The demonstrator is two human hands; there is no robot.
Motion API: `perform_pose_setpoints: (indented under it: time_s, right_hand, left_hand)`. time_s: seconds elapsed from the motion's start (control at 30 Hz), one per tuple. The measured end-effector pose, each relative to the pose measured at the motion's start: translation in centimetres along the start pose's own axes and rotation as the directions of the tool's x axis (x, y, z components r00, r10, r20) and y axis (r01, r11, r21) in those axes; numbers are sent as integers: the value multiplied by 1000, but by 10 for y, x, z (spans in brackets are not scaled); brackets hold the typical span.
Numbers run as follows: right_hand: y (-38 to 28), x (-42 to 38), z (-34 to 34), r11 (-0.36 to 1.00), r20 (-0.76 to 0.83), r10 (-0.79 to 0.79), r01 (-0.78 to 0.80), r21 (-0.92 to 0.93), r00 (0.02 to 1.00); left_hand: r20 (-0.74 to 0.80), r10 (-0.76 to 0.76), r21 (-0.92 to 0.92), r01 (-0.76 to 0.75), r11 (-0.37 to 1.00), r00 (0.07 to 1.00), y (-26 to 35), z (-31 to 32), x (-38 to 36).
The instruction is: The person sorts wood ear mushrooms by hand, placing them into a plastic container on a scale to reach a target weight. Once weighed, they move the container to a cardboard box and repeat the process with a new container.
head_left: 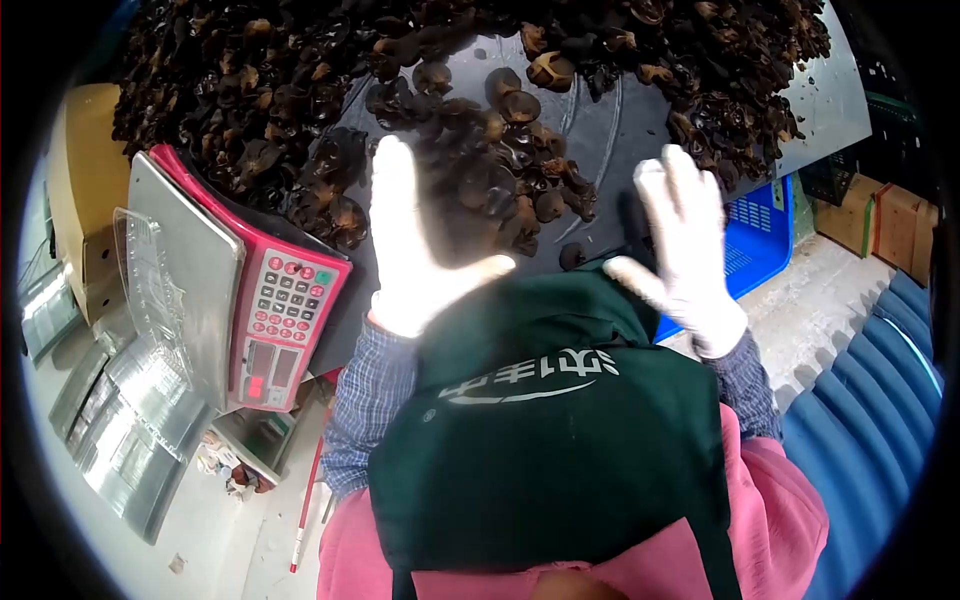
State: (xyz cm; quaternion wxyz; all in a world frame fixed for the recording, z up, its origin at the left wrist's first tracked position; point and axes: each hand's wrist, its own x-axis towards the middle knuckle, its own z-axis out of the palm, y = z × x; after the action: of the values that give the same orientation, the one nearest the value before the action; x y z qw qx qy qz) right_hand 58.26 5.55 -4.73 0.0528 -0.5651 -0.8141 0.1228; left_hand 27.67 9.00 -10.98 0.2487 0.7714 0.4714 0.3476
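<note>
Both hands wear white gloves and are held above the dark table (612, 150). My left hand (410, 240) has its fingers stretched forward and its thumb out to the right, with nothing in it. It is beside a loose group of dark brown, wet-looking mushroom-like pieces (500, 170). My right hand (685, 240) is spread near the table's right front edge, thumb pointing left, also holding nothing. The loose pieces lie between the two hands, a few of them blurred. Larger heaps of the same pieces (240, 90) cover the table's back and left.
A pink scale (285, 320) with a metal pan (185, 270) stands at the left. A blue crate (755, 240) is right of my right hand, below the table. Cardboard boxes (90, 190), wooden boxes (850, 215) and blue ribbed material (860, 430) lie at the sides.
</note>
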Motion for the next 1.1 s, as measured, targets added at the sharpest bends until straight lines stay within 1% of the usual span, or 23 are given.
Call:
perform_pose_setpoints:
  time_s: [0.1, 0.2, 0.27, 0.33, 0.4, 0.43, 0.47, 0.5, 0.53, 0.57, 0.6, 0.63, 0.67, 0.73, 0.8, 0.83, 0.87, 0.93, 0.97, 1.0, 1.03, 1.07, 1.1]
  right_hand:
    - [-21, 24, 53, 985, -27, -136, 139, 104, 990]
    - [-32, 59, 77, 947, -91, -226, 241, 212, 970]
    - [-37, 82, 76, 931, -154, -281, 308, 197, 947]
    - [-37, 109, 67, 909, -217, -309, 354, 219, 926]
    - [-38, 133, 62, 893, -216, -349, 394, 220, 912]
    - [-35, 141, 65, 858, -258, -380, 443, 260, 888]
    - [-37, 145, 61, 855, -225, -419, 466, 229, 880]
    - [-37, 145, 57, 835, -179, -446, 480, 267, 877]
    - [-38, 143, 52, 815, -134, -475, 493, 304, 869]
    - [-38, 136, 57, 814, -193, -502, 536, 224, 843]
    - [-40, 129, 56, 822, -158, -514, 536, 190, 843]
    - [-40, 121, 56, 822, -139, -517, 535, 194, 845]
    - [-41, 113, 57, 822, -118, -520, 533, 201, 846]
    - [-42, 106, 64, 838, -137, -487, 506, 203, 863]
    - [-41, 109, 63, 853, -177, -459, 487, 185, 871]
    - [-40, 112, 62, 860, -166, -449, 475, 186, 878]
    - [-39, 117, 64, 872, -127, -428, 445, 203, 895]
    - [-40, 125, 71, 856, -209, -361, 412, 314, 909]
    - [-47, 129, 59, 832, -166, -294, 338, 439, 941]
    - [-49, 131, 60, 812, -191, -237, 302, 499, 952]
    - [-46, 134, 64, 734, -225, -225, 316, 601, 948]
    - [-45, 139, 64, 642, -256, -208, 329, 692, 944]
    - [-48, 142, 65, 618, -258, -162, 302, 726, 952]
  left_hand:
    - [114, 4, 81, -13, 997, 994, 2, -11, -1]
    - [181, 1, 155, -30, 987, 983, 0, -15, -17]
    - [149, -34, 173, 8, 985, 988, -6, -10, -24]
    - [47, 4, 199, -13, 980, 999, -14, -1, -14]
    - [-29, 46, 219, -39, 975, 999, -16, 4, 2]
    - [-33, -41, 39, 42, 998, 999, -15, 8, 4]
    - [-21, -127, -144, 123, 982, 992, -13, 12, 6]
    - [8, -208, -321, 200, 926, 978, -11, 14, 8]
    - [-9, -152, -258, 144, 955, 988, -10, 12, 10]
    - [-29, -38, -88, 35, 995, 999, -3, 7, 13]
    - [-43, 77, 65, -74, 995, 996, 0, 3, 15]
    - [-32, 100, 95, -97, 991, 994, 3, 3, 10]
    - [12, 64, 57, -64, 996, 998, 3, 6, 0]
    - [-62, 118, 135, -109, 985, 991, -5, 18, -15]
    - [-31, 28, 262, -19, 965, 999, -1, 16, -11]
    - [-12, -17, 214, 19, 977, 1000, -7, 16, -10]
    - [-53, 4, 248, 10, 969, 999, -6, 13, 0]
    - [-41, -82, 136, 87, 987, 996, -10, 12, 8]
    - [-67, -84, 103, 91, 991, 994, -12, 11, 16]
    - [-68, -179, -63, 175, 983, 981, -9, 11, 22]
    - [-73, -155, -170, 141, 975, 985, -7, 9, 27]
    - [-52, -192, -240, 174, 955, 980, -5, 8, 32]
    - [-32, -228, -308, 207, 929, 973, -2, 7, 36]
